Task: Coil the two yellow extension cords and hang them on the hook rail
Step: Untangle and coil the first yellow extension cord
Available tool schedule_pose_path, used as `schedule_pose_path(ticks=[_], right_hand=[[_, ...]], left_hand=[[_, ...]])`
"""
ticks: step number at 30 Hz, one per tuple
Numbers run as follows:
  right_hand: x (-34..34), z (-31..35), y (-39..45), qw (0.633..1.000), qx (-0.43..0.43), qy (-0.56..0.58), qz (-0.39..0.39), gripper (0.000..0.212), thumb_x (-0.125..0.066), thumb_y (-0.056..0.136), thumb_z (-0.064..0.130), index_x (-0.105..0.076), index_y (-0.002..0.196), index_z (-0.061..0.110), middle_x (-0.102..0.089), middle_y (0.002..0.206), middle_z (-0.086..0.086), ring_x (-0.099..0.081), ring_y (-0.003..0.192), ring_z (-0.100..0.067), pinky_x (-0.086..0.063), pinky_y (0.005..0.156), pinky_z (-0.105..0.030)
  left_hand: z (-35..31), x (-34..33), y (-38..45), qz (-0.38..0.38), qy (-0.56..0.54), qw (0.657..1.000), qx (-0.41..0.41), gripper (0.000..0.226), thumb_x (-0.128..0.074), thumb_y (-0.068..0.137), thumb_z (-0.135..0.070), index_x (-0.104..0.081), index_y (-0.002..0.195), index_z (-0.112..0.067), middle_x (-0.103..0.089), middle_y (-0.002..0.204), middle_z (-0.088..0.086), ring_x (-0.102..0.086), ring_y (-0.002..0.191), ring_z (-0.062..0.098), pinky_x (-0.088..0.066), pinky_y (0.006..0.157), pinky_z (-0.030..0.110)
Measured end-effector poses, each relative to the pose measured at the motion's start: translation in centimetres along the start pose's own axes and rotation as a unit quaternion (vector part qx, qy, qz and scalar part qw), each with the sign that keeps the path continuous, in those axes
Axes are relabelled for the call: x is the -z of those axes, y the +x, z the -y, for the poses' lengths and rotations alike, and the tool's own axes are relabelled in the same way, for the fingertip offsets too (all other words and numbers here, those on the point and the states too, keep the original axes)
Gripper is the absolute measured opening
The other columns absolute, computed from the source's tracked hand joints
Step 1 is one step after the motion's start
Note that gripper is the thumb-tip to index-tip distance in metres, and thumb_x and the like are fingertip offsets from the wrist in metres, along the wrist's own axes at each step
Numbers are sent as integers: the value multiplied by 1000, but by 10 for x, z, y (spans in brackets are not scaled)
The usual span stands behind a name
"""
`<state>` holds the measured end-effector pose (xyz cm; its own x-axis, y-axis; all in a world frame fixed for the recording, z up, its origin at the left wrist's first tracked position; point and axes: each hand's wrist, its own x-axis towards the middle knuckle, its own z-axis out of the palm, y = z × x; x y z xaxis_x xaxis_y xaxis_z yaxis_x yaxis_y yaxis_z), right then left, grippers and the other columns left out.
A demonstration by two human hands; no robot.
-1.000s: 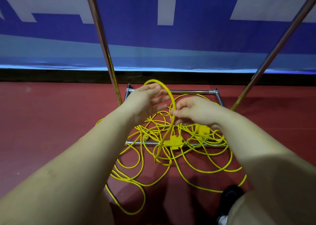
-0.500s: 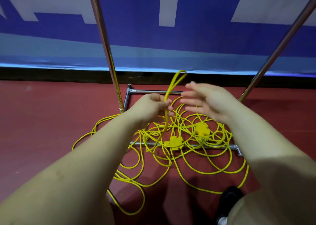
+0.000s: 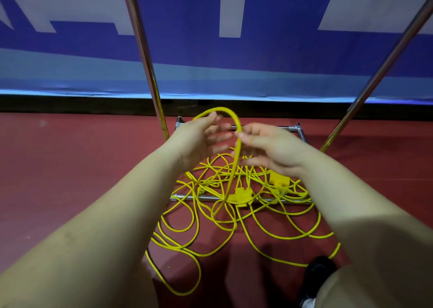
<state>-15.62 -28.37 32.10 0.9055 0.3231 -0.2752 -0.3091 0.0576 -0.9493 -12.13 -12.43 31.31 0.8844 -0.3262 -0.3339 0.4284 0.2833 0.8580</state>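
Two yellow extension cords (image 3: 234, 216) lie tangled on the red floor over the rack's base, with two yellow socket blocks (image 3: 240, 196) among the strands. One strand rises from the pile as an arched loop (image 3: 230, 117) between my hands. My left hand (image 3: 199, 141) holds the loop's left end at its thumb and fingers, which are blurred. My right hand (image 3: 269, 148) pinches the loop's right side with thumb and forefinger, and its other fingers are spread. The hook rail is out of view above.
Two chrome rack poles (image 3: 145, 57) (image 3: 375, 73) rise from a chrome base frame (image 3: 206, 199) on the floor. A blue and white banner (image 3: 210, 50) covers the wall behind. My dark shoe (image 3: 316, 268) stands at the lower right beside the cords.
Half a second ago my right hand was open and off the cord; now it pinches the strand. The narrow loop in my left hand has widened into an arch.
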Motion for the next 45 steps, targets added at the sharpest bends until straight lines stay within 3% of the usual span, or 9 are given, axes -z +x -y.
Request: schedule_pose_path(ticks=[3,8,14,20,25,31,36,39,45], right_hand=[[10,12,1,982,34,149,-109,12,-46,94,10,-55,87,12,-56,67,0,-63,56,-9,-58,56,-28],[29,17,4,928,39,285,-235,18,-48,96,13,-56,79,11,-57,65,-1,-65,56,-11,-57,52,-28],[32,16,4,930,42,284,-228,16,-49,95,16,-56,83,10,-63,71,-4,-66,68,-15,-57,53,-27],[18,1,-4,993,-68,-55,-80,14,-55,90,27,-58,99,17,-64,100,-3,-62,96,-19,-54,81,-36],[2,-4,-10,990,-76,-120,26,5,-53,92,18,-56,88,16,-62,81,3,-66,77,-11,-57,71,-28],[13,11,-7,988,-12,108,-105,10,-48,94,10,-54,85,11,-55,75,-2,-63,51,-6,-56,49,-27],[27,14,-2,934,0,284,-214,19,-48,95,11,-52,76,8,-55,64,-2,-64,46,-8,-56,46,-28],[30,13,0,926,-10,300,-228,18,-49,95,14,-51,78,8,-59,59,-3,-65,48,-10,-55,45,-27],[27,8,-4,977,-52,122,-169,17,-52,93,26,-53,100,11,-60,98,-12,-63,85,-22,-55,67,-36]], left_hand=[[9,-1,-5,81,182,979,52,30,-39,99,-39,-61,108,-20,-70,94,-5,-63,99,19,-49,76,32],[26,-12,-14,159,281,943,78,10,-50,96,-27,-58,99,-23,-64,93,-7,-60,88,9,-44,73,24],[20,-12,-11,137,239,961,2,18,-48,96,-4,-58,96,-18,-64,81,-3,-61,69,4,-57,64,28],[10,-10,-5,21,7,999,-31,15,-44,98,-6,-57,95,-13,-62,80,0,-65,63,7,-59,55,32],[1,-4,0,-52,-127,990,-36,10,-44,98,-7,-54,96,-9,-62,86,4,-67,61,8,-57,53,27],[11,-3,-1,41,81,995,40,16,-48,97,-25,-55,109,-19,-66,110,7,-63,103,23,-51,78,36],[35,-12,-10,159,257,950,75,11,-52,95,-21,-62,100,-23,-65,93,-4,-60,87,10,-43,91,31],[38,-18,-11,144,295,945,11,10,-58,91,-10,-60,90,-20,-61,80,-3,-58,68,3,-48,73,23],[26,-20,-9,57,191,979,-41,12,-47,97,-9,-55,90,-14,-59,78,-1,-59,60,3,-54,53,29]])
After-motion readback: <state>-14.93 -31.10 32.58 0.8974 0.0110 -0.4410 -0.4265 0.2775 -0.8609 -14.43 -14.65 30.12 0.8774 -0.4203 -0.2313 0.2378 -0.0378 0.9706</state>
